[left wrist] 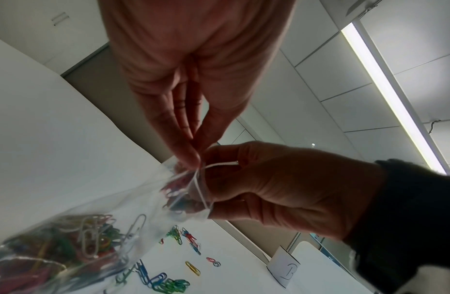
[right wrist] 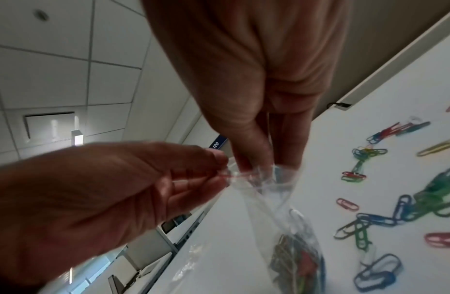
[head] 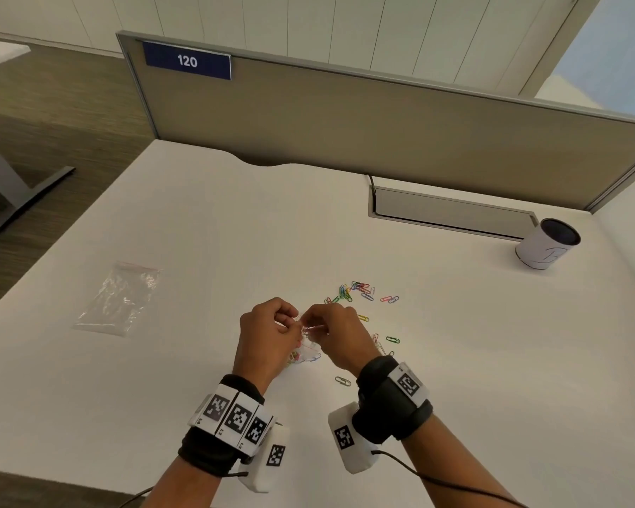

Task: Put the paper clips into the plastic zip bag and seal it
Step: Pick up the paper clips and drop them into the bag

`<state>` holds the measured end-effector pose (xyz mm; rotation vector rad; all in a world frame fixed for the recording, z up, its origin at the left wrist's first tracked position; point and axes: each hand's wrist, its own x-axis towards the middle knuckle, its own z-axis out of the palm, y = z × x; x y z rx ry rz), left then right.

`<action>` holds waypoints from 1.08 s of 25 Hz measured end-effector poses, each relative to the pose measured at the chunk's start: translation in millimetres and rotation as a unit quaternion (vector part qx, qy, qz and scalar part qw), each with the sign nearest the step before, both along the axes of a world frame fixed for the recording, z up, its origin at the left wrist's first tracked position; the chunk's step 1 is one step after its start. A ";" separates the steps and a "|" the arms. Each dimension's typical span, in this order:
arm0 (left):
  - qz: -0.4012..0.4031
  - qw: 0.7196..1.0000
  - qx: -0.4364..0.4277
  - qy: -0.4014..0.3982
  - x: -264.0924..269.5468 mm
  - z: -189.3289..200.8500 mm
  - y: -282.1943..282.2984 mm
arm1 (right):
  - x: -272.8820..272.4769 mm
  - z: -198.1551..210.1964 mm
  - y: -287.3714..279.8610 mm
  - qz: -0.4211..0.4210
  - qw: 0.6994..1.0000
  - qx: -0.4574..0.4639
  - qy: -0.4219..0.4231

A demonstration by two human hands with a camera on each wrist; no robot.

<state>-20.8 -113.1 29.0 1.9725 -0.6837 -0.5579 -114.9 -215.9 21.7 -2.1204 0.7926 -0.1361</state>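
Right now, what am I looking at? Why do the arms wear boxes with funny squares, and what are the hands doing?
No machine here: these are a person's two bare hands. The boxes strapped on the wrists are small cameras, and a third camera sits on the person's head. The big picture comes from the head, looking down at a white desk. The other two look along each hand from the wrist.

The left hand and the right hand both pinch the top of a clear zip bag that already holds many colourful paper clips. More loose clips lie on the desk. A second bag, with nothing visible inside, lies to the left, and a white cup stands far right.
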 end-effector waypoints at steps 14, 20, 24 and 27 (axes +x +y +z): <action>0.036 0.999 -0.017 -0.021 33.6 5.3 29.2 | -9.7 -74.9 -20.6 0.128 0.979 -0.104 0.119; 0.032 0.999 -0.011 -0.023 30.9 4.5 32.5 | -4.4 -83.7 -33.5 0.086 0.988 -0.120 0.048; 0.025 0.999 -0.006 -0.020 28.9 4.6 30.5 | -30.7 -71.8 -50.4 -0.037 0.994 -0.101 0.022; 0.023 1.000 -0.007 -0.019 29.0 5.3 29.4 | -66.7 -61.6 -52.8 -0.107 0.989 -0.062 0.081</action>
